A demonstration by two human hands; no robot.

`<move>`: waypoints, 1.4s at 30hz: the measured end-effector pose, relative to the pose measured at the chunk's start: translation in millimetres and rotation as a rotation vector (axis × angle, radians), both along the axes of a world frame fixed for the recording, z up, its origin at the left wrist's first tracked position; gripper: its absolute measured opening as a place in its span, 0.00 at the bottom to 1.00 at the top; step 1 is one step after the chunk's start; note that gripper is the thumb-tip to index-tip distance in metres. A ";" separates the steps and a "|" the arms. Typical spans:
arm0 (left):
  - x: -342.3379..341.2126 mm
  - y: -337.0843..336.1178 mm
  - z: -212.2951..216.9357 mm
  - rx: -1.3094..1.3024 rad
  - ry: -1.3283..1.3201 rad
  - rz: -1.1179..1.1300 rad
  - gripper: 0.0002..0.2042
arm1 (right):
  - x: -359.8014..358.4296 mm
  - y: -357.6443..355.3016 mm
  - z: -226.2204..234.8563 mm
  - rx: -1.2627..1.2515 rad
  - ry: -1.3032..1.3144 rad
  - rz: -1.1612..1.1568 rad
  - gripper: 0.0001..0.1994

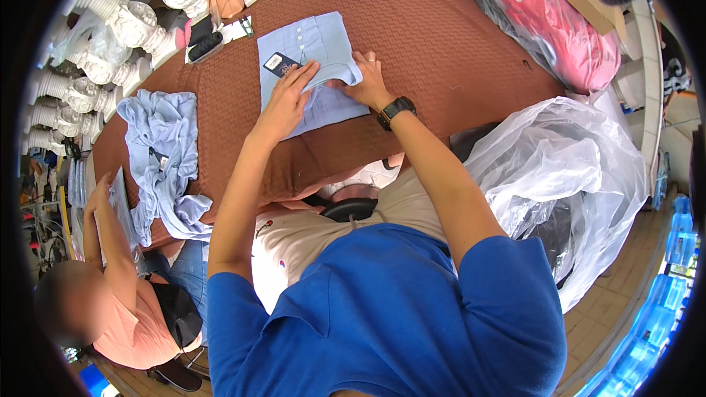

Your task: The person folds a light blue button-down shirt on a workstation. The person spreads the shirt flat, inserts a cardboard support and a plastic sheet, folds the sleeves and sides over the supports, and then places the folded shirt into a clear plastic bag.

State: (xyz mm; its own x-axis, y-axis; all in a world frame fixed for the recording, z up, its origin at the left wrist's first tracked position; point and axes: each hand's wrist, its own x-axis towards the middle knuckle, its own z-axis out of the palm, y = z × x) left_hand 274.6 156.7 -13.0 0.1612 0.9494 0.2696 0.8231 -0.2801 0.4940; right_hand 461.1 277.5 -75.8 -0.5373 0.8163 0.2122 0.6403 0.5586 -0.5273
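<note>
A light blue buttoned shirt (327,35) lies folded on the brown cloth-covered table, with a dark hang tag (279,64) on its left part. Across the shirt just by the tag, my left hand (287,97) rests with its fingers stretched out and pressing the fabric. On the shirt's right side my right hand (365,85) is closed around a raised, curled edge of the cloth; its thumb is hidden under the fold. A ring and a black wristwatch (396,112) show on the right hand and wrist.
A crumpled light blue garment (162,140) lies on the left of the brown tablecloth (434,22). Clear plastic (551,162) bulges at the right. Bagged red goods (544,22) are at the back right. White balusters (132,22) line the left, near a seated person (136,323).
</note>
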 end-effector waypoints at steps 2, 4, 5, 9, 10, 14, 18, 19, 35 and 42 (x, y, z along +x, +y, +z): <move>-2.6 2.2 3.4 -0.008 -0.002 -0.016 0.25 | -2.4 0.4 4.5 0.045 0.025 0.030 0.32; -5.2 4.1 7.6 -0.033 -0.008 -0.024 0.25 | -4.3 2.2 8.2 0.027 0.012 0.054 0.34; -6.1 4.3 11.2 -0.056 -0.014 -0.024 0.24 | -5.8 4.5 8.8 -0.016 -0.013 0.063 0.34; -8.3 5.6 17.7 -0.080 -0.019 -0.028 0.23 | -9.3 3.5 5.1 -0.079 -0.034 0.077 0.39; -8.9 5.2 19.0 -0.080 -0.014 -0.027 0.23 | -11.3 4.7 1.1 -0.091 0.026 0.112 0.39; -5.3 8.8 22.4 -0.080 -0.003 -0.040 0.22 | -12.0 18.0 -18.1 -0.175 0.160 0.194 0.38; -6.1 5.7 23.7 -0.081 -0.018 -0.032 0.22 | -17.1 14.8 -16.4 -0.141 0.197 0.265 0.35; -7.1 5.0 23.0 -0.078 -0.016 -0.032 0.22 | -17.7 12.6 -14.7 -0.138 0.215 0.274 0.33; 12.0 -7.5 -4.2 0.008 0.180 0.037 0.31 | -25.7 39.5 -51.5 0.105 0.185 0.040 0.19; 29.5 -18.3 -48.8 0.090 0.309 0.142 0.38 | -6.4 48.5 -42.4 0.142 0.102 0.056 0.15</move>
